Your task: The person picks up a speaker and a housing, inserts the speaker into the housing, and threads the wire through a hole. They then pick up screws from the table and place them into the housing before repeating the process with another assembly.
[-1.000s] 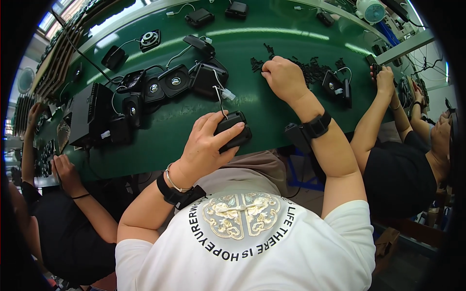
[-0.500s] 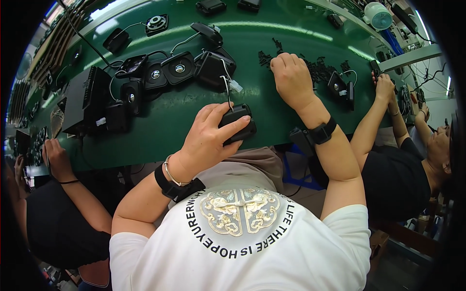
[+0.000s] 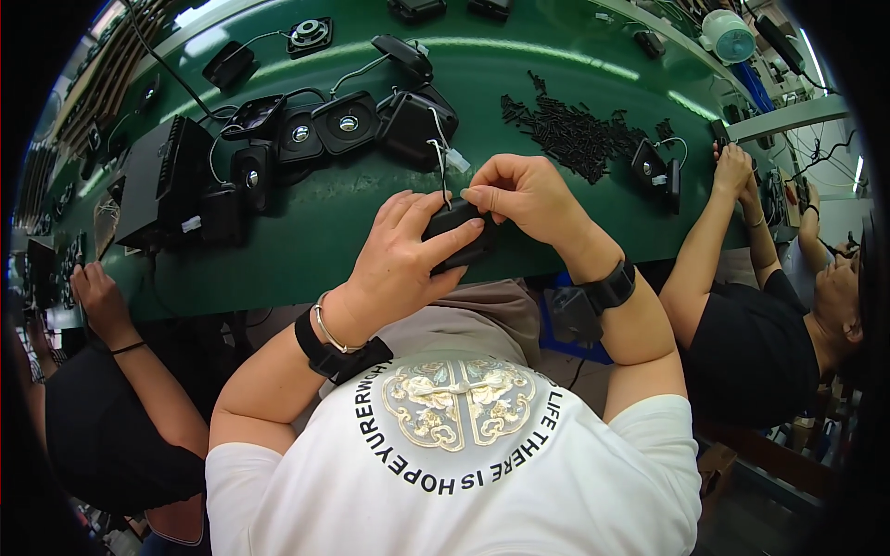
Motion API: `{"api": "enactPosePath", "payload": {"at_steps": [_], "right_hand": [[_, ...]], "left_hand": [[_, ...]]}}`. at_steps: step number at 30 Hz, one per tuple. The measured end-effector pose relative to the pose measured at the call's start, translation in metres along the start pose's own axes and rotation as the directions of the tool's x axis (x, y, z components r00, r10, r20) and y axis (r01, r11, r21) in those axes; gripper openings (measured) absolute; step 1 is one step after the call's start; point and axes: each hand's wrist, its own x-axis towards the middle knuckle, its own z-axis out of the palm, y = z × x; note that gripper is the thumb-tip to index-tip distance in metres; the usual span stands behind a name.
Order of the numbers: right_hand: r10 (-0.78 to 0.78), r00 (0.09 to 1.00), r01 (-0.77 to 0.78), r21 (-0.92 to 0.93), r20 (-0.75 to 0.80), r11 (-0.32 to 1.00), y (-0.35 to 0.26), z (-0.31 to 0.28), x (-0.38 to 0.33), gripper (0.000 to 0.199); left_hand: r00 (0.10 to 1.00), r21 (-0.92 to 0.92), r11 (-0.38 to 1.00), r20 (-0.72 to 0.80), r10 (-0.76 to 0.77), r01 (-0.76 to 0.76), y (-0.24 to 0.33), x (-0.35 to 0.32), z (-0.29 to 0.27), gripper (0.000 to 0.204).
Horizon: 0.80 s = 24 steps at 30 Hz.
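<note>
My left hand (image 3: 389, 255) is wrapped round a small black speaker case (image 3: 459, 243) at the table's near edge, fingers across its top. A white-and-grey cable rises from the far side of the case to a white connector plug (image 3: 456, 160). At the far right corner of the case, my right hand (image 3: 533, 199) has thumb and forefinger pinched together. Whatever lies between those fingertips is too small or hidden to see. Beyond my right hand spreads a pile of small black screws (image 3: 570, 134).
Black speaker units (image 3: 348, 124) with cables crowd the far left of the green table (image 3: 343, 236), beside a black box (image 3: 167, 190). Another speaker pair (image 3: 654, 171) stands right of the screws. A co-worker's hand (image 3: 102, 296) is at left, another's hand (image 3: 732, 169) at right.
My right hand has come from the screw pile back toward me and left, to the corner of the speaker case. My left hand keeps its hold on the case.
</note>
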Motion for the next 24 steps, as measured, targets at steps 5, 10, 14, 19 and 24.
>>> {"api": "enactPosePath", "payload": {"at_steps": [5,10,14,19,24], "right_hand": [[-0.039,0.999,0.038,-0.218,-0.005,0.975,-0.001,0.007,0.004,0.012],[-0.057,0.998,0.05,-0.277,-0.019,0.96,-0.004,-0.003,0.006,0.013],[-0.251,0.918,0.097,-0.443,-0.306,0.891,-0.003,-0.054,0.027,0.014],[-0.435,0.877,0.063,-0.849,-0.204,0.525,0.02,-0.072,0.03,0.013],[-0.55,0.83,0.119,-0.937,-0.087,0.327,0.028,-0.072,0.03,0.01]], "left_hand": [[1.0,-0.003,1.0,0.0,0.002,-0.002,0.001,-0.002,-0.002,0.054],[1.0,0.01,1.0,0.023,-0.014,0.014,0.002,-0.004,-0.004,0.057],[1.0,0.001,1.0,0.022,-0.015,0.015,0.004,0.001,-0.006,0.056],[0.999,0.001,1.0,0.026,-0.021,0.021,0.006,0.001,-0.005,0.057],[1.0,-0.002,1.0,0.024,-0.012,0.012,0.006,0.002,-0.005,0.055]]}}
